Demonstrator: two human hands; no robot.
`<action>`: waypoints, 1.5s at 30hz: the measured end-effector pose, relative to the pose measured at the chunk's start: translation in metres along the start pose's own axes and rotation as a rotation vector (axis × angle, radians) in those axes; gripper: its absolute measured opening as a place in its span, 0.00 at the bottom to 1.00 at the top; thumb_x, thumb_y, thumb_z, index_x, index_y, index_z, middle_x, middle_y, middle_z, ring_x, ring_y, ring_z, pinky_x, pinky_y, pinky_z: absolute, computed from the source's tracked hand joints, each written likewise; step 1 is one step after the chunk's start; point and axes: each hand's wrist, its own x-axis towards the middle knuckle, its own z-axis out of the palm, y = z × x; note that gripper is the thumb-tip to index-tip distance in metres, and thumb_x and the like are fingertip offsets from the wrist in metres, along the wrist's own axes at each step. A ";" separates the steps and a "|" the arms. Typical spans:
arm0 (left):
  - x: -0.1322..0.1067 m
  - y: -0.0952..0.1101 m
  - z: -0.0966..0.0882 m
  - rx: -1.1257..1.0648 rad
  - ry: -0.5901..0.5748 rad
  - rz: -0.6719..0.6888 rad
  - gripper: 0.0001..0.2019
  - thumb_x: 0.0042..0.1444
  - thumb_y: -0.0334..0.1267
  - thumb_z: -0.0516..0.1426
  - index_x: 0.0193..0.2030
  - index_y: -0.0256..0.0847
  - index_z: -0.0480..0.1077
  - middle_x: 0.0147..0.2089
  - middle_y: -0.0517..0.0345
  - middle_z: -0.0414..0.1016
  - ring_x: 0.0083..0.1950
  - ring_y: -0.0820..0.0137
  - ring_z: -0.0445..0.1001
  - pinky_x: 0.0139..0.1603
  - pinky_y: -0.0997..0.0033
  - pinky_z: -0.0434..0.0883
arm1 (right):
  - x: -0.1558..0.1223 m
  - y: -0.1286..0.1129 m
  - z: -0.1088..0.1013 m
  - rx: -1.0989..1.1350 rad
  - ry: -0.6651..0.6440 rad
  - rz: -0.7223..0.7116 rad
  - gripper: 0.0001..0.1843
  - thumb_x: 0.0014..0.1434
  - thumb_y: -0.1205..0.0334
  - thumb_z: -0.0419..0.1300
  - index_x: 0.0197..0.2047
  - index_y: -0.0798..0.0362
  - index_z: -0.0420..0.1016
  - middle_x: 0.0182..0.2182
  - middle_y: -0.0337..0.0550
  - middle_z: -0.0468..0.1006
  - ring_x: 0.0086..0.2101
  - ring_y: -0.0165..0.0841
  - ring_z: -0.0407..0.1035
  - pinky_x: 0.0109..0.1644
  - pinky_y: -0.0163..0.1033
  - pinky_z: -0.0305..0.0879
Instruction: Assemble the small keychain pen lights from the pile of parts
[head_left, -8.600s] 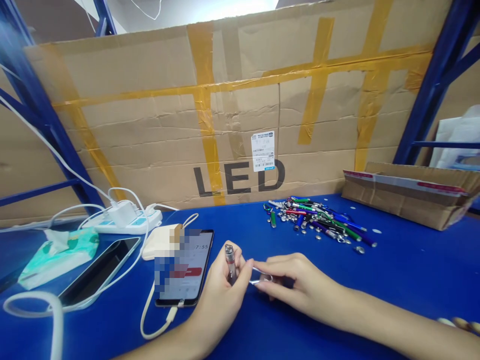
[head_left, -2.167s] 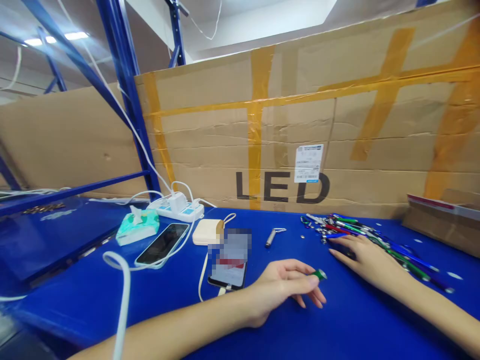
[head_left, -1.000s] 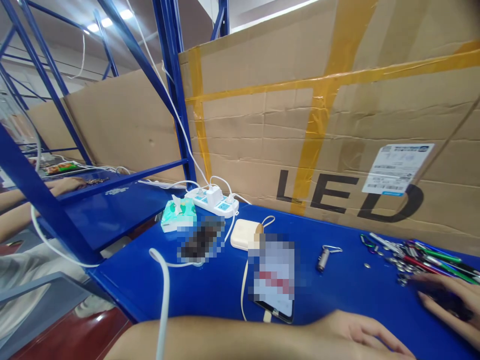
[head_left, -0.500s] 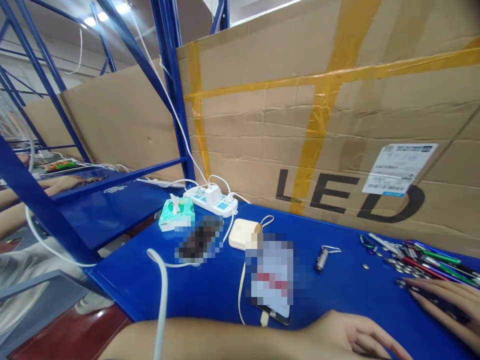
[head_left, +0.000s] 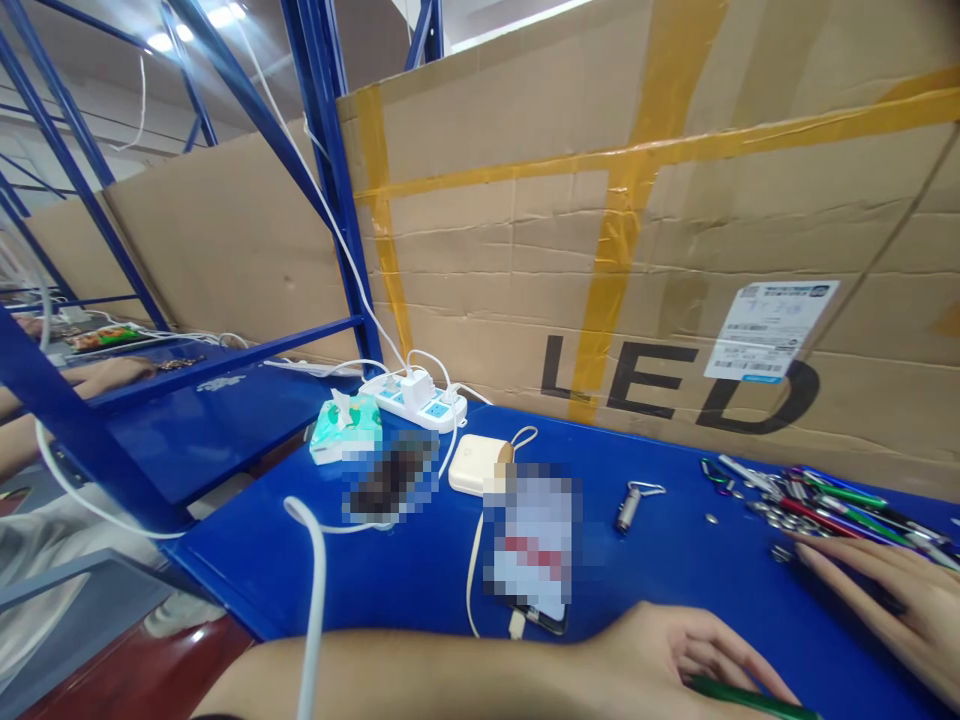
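My left hand (head_left: 675, 655) is at the bottom, its fingers curled around a slim green pen (head_left: 739, 695) that shows only in part. My right hand (head_left: 892, 600) rests low at the right edge, closed over a dark slender object (head_left: 847, 575) with a small round metal end; most of it is hidden by the fingers. Just behind that hand lies a pile of colourful pens (head_left: 847, 500) with small metal rings (head_left: 784, 518) and a green carabiner (head_left: 716, 475). A short silver cylinder with a carabiner clip (head_left: 628, 512) lies apart, left of the pile.
A phone with a blurred screen (head_left: 536, 540), a cream power bank (head_left: 476, 465), a second dark phone (head_left: 394, 475), a tissue pack (head_left: 345, 430) and a power strip (head_left: 420, 400) stand on the blue table. White cables (head_left: 319, 580) cross it. A cardboard wall (head_left: 487, 250) closes the back.
A green pen now shows in my left hand, where none was visible before. My right hand has shifted slightly left and down in view, over the dark object. The camera has turned slightly right.
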 end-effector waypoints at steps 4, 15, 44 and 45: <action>0.002 -0.004 -0.003 0.000 0.013 -0.018 0.43 0.18 0.62 0.64 0.42 0.32 0.74 0.36 0.51 0.71 0.47 0.56 0.71 0.52 0.54 0.64 | -0.002 0.002 0.004 0.005 -0.029 -0.186 0.21 0.55 0.44 0.48 0.42 0.39 0.78 0.42 0.47 0.78 0.45 0.44 0.70 0.49 0.49 0.63; 0.004 0.003 -0.001 -0.055 -0.013 -0.067 0.36 0.19 0.57 0.67 0.37 0.33 0.71 0.29 0.60 0.69 0.28 0.77 0.67 0.36 0.69 0.65 | 0.004 -0.014 -0.007 0.091 0.120 -0.217 0.23 0.54 0.39 0.47 0.31 0.41 0.79 0.33 0.40 0.80 0.35 0.41 0.74 0.37 0.48 0.70; 0.010 0.005 0.000 -0.016 -0.039 -0.026 0.21 0.52 0.55 0.55 0.36 0.36 0.62 0.24 0.60 0.69 0.23 0.76 0.67 0.26 0.75 0.59 | 0.003 -0.039 -0.040 0.270 -0.096 0.011 0.09 0.57 0.63 0.53 0.38 0.51 0.75 0.36 0.43 0.79 0.38 0.37 0.73 0.41 0.42 0.70; 0.011 0.004 -0.001 -0.020 -0.043 -0.026 0.20 0.52 0.55 0.55 0.36 0.36 0.62 0.24 0.60 0.69 0.23 0.76 0.67 0.26 0.75 0.59 | 0.003 -0.038 -0.038 0.275 -0.095 0.019 0.10 0.57 0.64 0.53 0.38 0.51 0.75 0.37 0.43 0.79 0.38 0.38 0.73 0.41 0.42 0.71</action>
